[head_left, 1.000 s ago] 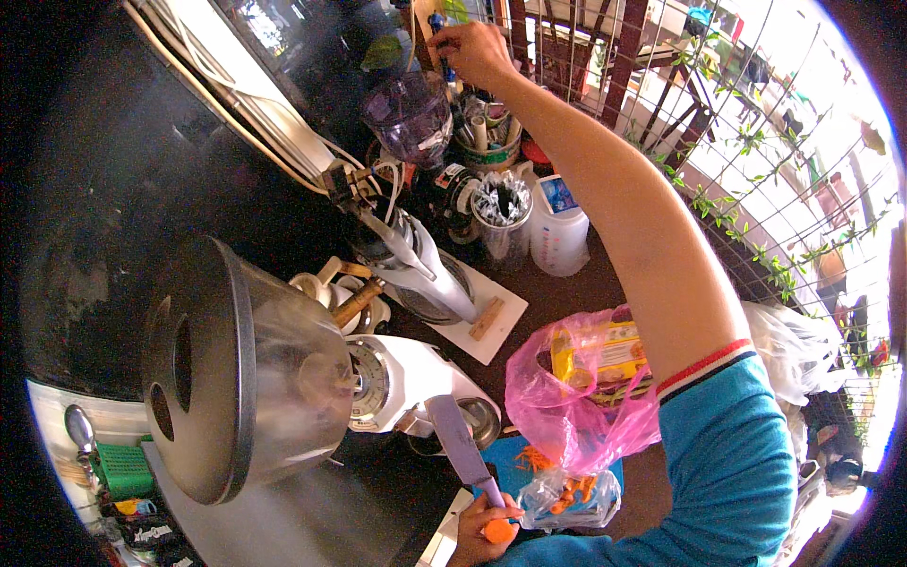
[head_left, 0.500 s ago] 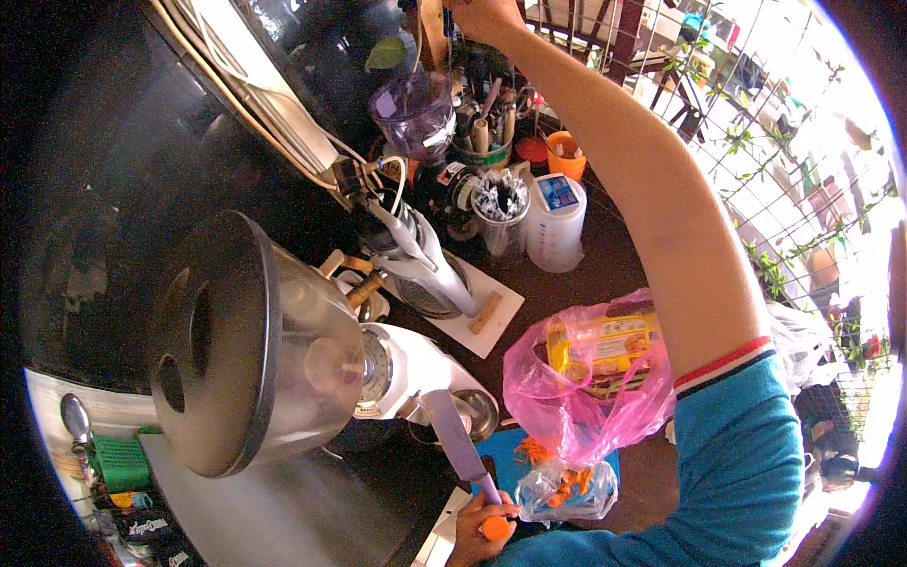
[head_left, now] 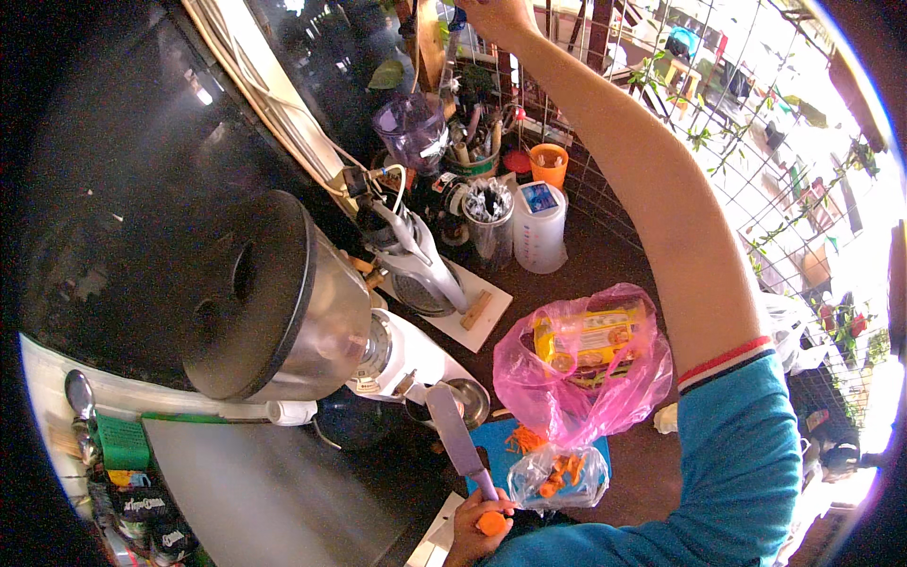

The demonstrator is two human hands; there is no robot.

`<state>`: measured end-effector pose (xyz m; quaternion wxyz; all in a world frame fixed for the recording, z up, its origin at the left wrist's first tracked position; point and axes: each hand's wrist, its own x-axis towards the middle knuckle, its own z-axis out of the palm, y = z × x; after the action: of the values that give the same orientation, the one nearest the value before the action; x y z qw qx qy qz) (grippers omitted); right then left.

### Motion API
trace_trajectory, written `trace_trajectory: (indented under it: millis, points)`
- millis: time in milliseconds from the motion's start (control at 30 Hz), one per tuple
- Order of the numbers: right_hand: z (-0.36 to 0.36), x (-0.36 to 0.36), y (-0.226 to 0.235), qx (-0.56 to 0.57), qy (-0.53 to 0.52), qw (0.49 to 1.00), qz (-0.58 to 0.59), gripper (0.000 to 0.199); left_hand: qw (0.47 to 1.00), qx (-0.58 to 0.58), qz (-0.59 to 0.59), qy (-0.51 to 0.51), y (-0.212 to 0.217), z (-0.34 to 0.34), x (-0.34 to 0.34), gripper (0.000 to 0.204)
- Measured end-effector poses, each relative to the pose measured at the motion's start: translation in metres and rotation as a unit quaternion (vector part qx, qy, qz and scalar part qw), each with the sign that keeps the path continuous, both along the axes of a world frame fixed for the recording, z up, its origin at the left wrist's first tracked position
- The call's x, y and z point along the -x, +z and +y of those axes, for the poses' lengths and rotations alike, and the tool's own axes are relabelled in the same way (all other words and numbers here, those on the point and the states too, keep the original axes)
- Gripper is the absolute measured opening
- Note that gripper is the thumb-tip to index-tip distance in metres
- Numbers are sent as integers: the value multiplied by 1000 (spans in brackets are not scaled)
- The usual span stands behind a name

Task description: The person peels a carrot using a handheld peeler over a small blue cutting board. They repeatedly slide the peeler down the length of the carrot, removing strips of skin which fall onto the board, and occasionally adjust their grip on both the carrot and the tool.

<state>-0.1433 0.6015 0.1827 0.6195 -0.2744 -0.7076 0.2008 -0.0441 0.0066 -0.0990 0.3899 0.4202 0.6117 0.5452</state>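
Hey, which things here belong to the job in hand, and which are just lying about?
Seemingly in use: knife in the left hand; orange shreds; clear plastic bag; blue board; blue item at the right hand.
Seemingly just lying about: orange cup; white container; green basket; white machine.

Behind the pink bag there is bare worktop to reach across, as far as the white jug. Left of the pink bag, the white grinder blocks the way. A knife pokes out at the pink bag's front left, and a clear bag sits in front.
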Motion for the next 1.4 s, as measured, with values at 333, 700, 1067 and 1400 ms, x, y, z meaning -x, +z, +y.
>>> trace_trajectory:
  millis: [333,700,1067,1400]
  points:
    - [45,-21,3,-139,-114,979,-93,30,1000,13,-26,6,26,-11,-6,29]
    - [19,-32,-7,46,43,994,88,27,999,-44,-21,18,24,-37,-21,34]
    - [-14,-140,-31,195,147,945,217,30,998,-46,10,31,26,-50,-20,37]
    - [-169,-251,-55,343,186,854,345,14,979,-145,134,57,55,-24,-11,34]
